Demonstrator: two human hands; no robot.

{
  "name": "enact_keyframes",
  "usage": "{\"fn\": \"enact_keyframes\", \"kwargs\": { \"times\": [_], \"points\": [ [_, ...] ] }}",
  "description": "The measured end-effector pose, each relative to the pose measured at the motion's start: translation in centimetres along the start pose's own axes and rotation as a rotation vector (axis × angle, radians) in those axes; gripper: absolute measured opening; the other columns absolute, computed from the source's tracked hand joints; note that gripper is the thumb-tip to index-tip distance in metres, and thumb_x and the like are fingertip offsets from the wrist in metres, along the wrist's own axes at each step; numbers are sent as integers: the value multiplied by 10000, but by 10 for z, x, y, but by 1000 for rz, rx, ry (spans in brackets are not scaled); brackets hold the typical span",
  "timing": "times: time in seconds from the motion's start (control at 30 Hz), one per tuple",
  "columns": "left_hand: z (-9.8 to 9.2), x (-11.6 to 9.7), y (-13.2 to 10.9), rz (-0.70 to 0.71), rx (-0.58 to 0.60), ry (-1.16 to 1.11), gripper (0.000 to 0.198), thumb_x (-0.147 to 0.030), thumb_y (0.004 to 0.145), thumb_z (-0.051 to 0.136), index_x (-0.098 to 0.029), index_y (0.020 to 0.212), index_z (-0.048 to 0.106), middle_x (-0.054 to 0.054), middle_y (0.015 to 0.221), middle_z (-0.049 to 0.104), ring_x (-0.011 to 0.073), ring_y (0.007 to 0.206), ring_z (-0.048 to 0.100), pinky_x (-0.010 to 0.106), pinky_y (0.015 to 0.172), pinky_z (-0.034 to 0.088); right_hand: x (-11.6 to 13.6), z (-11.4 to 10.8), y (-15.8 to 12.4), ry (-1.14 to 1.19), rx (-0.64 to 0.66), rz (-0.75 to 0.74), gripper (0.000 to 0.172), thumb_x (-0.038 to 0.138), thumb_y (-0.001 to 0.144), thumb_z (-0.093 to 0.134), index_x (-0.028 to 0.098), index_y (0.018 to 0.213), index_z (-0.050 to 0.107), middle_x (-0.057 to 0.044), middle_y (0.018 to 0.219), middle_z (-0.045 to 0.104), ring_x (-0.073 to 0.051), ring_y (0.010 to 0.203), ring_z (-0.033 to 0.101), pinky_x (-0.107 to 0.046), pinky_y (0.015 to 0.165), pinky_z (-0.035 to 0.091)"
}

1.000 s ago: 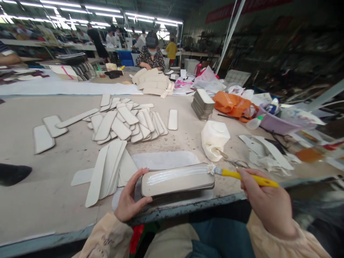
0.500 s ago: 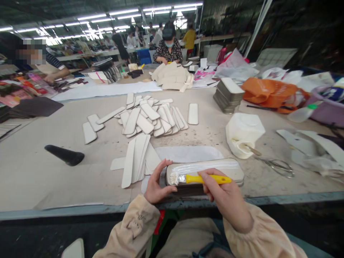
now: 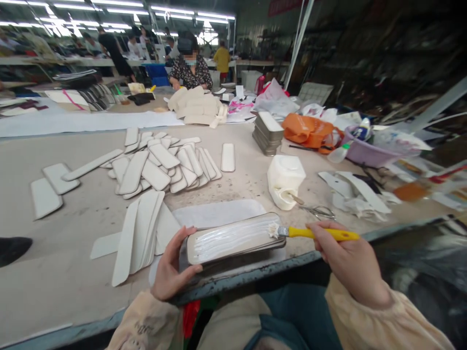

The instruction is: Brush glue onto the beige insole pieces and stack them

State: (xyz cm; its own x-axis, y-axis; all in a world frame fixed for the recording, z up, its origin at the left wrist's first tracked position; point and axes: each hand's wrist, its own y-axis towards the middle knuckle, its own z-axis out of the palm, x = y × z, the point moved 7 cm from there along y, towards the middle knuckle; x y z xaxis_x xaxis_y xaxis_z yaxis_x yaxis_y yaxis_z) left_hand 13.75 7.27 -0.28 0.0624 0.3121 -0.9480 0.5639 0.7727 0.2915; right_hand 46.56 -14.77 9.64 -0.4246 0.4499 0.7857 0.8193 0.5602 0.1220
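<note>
My left hand [image 3: 170, 270] grips the left end of a stack of flat oblong pieces [image 3: 233, 241] lying at the table's near edge. White glue streaks cover the top piece. My right hand [image 3: 346, 265] is closed round a yellow-handled brush [image 3: 314, 233], held level. Its white bristles touch the right end of the top piece.
A fan of white oblong strips [image 3: 140, 233] lies left of the stack, and a heap of several more [image 3: 164, 163] lies farther back. A white glue jug [image 3: 284, 181], scissors [image 3: 319, 211], a grey pile [image 3: 267, 132] and an orange bag [image 3: 308, 130] are on the right. A person [image 3: 190, 65] works at the far side.
The brush has swept from the left end of the top piece to its right end, leaving more glue. My left hand has kept hold of the stack.
</note>
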Motion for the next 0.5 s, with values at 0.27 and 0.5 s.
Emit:
{"fn": "enact_keyframes", "kwargs": {
  "times": [0.27, 0.5],
  "points": [
    [0, -2, 2, 10, -17, -4, 866, -168, 640, 800, -293, 1407, 417, 106, 1383, 536, 318, 1308, 457, 519, 1140, 277, 18, 23, -26, 265, 143, -27, 335, 512, 849, 568, 183, 870, 634, 23, 550, 544, -103, 420, 475, -217, 404, 384],
    [-4, 2, 1, 7, -13, 10, 842, -195, 644, 804, -277, 1396, 433, 116, 1382, 537, 318, 1309, 459, 514, 1139, 283, 19, 25, -17, 111, 90, -109, 339, 493, 852, 549, 177, 806, 661, 7, 540, 576, -130, 454, 528, -249, 462, 410]
  ]
}}
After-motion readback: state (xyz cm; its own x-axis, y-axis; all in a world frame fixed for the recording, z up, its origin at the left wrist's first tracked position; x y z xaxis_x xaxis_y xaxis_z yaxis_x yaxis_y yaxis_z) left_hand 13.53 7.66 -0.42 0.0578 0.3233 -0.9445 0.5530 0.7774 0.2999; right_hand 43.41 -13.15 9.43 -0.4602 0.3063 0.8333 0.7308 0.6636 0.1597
